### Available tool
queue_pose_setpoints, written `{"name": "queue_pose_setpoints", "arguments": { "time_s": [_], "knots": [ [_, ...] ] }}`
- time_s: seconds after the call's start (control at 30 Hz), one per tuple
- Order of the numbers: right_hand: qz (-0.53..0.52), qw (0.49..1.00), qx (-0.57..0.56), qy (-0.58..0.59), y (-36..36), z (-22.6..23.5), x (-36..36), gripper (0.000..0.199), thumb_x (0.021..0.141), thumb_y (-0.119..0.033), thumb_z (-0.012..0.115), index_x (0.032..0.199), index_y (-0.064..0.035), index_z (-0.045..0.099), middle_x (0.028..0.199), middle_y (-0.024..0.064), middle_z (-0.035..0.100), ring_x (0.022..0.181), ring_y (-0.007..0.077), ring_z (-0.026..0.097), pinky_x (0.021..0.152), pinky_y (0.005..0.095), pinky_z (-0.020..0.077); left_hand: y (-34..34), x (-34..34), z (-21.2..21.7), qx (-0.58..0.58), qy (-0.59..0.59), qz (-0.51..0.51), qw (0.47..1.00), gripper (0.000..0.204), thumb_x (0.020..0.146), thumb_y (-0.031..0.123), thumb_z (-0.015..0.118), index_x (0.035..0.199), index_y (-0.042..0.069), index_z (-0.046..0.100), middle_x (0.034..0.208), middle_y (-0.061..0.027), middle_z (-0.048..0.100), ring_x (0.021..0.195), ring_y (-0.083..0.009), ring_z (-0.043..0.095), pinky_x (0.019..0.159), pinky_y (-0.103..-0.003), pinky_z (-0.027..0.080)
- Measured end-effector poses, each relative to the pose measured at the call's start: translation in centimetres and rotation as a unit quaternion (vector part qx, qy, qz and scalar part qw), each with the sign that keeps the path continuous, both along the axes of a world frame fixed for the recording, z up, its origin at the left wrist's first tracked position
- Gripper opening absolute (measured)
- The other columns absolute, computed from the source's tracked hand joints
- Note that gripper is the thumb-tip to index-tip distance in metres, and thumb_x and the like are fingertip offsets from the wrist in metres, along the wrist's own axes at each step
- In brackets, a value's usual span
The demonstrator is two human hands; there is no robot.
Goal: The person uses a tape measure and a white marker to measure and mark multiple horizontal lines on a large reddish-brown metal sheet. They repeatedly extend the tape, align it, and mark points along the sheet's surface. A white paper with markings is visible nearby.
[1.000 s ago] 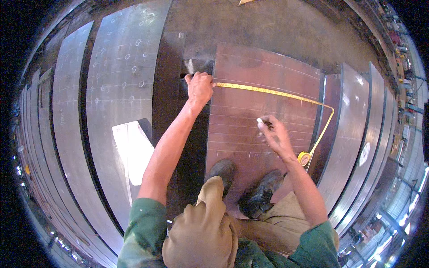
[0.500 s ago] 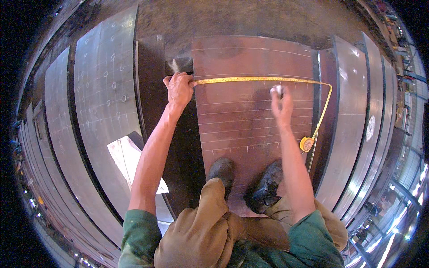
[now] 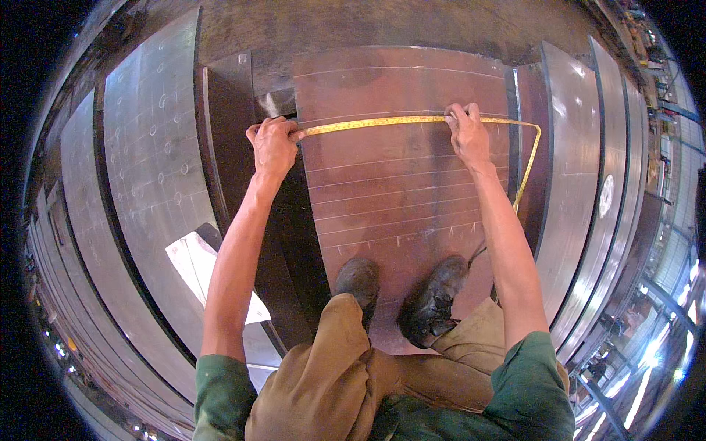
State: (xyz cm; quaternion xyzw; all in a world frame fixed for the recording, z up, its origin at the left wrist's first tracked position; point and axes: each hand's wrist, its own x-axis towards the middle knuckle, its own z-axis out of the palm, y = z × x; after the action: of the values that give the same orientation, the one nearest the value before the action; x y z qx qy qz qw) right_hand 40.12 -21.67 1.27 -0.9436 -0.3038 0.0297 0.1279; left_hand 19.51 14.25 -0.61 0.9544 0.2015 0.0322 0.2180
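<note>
A yellow measuring tape [image 3: 390, 121] is stretched across a reddish-brown steel plate [image 3: 397, 176] ruled with several white lines and short ticks. My left hand [image 3: 275, 147] pinches the tape's end at the plate's left edge. My right hand [image 3: 468, 136] is closed at the tape, right of the plate's middle, with fingertips at its far edge. The small white piece of chalk in it is mostly hidden by the fingers. Beyond the plate's right edge the tape bends and runs back toward me, its case hidden behind my right forearm.
My dark boots [image 3: 429, 301] stand on the near part of the plate. Long grey steel plates [image 3: 158, 125] with chalk circles line the left side; more plates [image 3: 577, 147] lie to the right. White paper [image 3: 195, 264] rests at left. A dark gap [image 3: 301, 220] borders the brown plate.
My right hand has moved up to the tape from just below it. The tape case has gone out of sight behind my forearm. My left hand still pinches the tape's end.
</note>
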Motion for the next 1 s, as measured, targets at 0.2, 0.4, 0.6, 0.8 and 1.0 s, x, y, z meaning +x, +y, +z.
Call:
{"name": "queue_pose_setpoints", "arguments": {
  "time_s": [0.2, 0.4, 0.6, 0.8, 1.0],
  "knots": [
    [-0.013, 0.999, -0.009, 0.038, 0.7, 0.6, -0.1, 0.014, 0.101, -0.025, 0.059, 0.112, -0.0156, 0.059, 0.107, 0.0155, 0.053, 0.087, 0.0401, 0.065, 0.069, 0.0514, 0.0557, 0.3, 0.1, 0.9, -0.012, 0.048, -0.008, 0.999, 0.017, 0.088, 0.027, 0.075, 0.092, 0.011, 0.079, 0.09, -0.003, 0.071, 0.101, -0.0269, 0.065, 0.094, -0.052, 0.038],
    [-0.018, 0.998, -0.015, 0.057, 1.0, 1.0, 0.2, 0.011, 0.101, -0.024, 0.059, 0.109, -0.0162, 0.058, 0.106, 0.0143, 0.052, 0.088, 0.0401, 0.065, 0.07, 0.0517, 0.0557, 0.2, 0.0, 0.4, 0.015, 0.025, -0.002, 1.0, 0.016, 0.088, 0.027, 0.075, 0.093, 0.012, 0.079, 0.088, -0.0037, 0.071, 0.099, -0.0269, 0.065, 0.092, -0.049, 0.038],
    [-0.007, 0.998, 0.003, 0.065, 0.6, 0.7, 0.5, 0.009, 0.101, -0.023, 0.059, 0.108, -0.0169, 0.057, 0.105, 0.0132, 0.052, 0.088, 0.0399, 0.065, 0.071, 0.0521, 0.0553, 0.6, 0.1, -0.2, 0.003, 0.032, -0.008, 0.999, 0.022, 0.088, 0.031, 0.075, 0.094, 0.011, 0.08, 0.092, -0.0061, 0.072, 0.101, -0.03, 0.065, 0.092, -0.049, 0.039],
    [-0.006, 0.998, -0.002, 0.064, 0.5, 0.8, 0.5, 0.012, 0.1, -0.022, 0.061, 0.109, -0.0164, 0.057, 0.106, 0.0137, 0.054, 0.09, 0.0405, 0.066, 0.073, 0.0526, 0.0556, 0.2, 0.4, 0.4, 0.009, 0.062, -0.006, 0.998, 0.023, 0.087, 0.033, 0.076, 0.094, 0.011, 0.08, 0.092, -0.0063, 0.072, 0.098, -0.0291, 0.065, 0.093, -0.048, 0.039],
    [-0.024, 0.997, 0.016, 0.067, 0.6, 1.4, -0.2, 0.016, 0.1, -0.018, 0.06, 0.114, -0.0132, 0.058, 0.11, 0.0159, 0.053, 0.091, 0.042, 0.065, 0.074, 0.0532, 0.056, 0.2, 0.2, 0.2, 0.013, 0.036, -0.008, 0.999, 0.021, 0.085, 0.031, 0.077, 0.092, 0.011, 0.079, 0.09, -0.0062, 0.071, 0.096, -0.0292, 0.065, 0.093, -0.049, 0.039]
  ]
}}
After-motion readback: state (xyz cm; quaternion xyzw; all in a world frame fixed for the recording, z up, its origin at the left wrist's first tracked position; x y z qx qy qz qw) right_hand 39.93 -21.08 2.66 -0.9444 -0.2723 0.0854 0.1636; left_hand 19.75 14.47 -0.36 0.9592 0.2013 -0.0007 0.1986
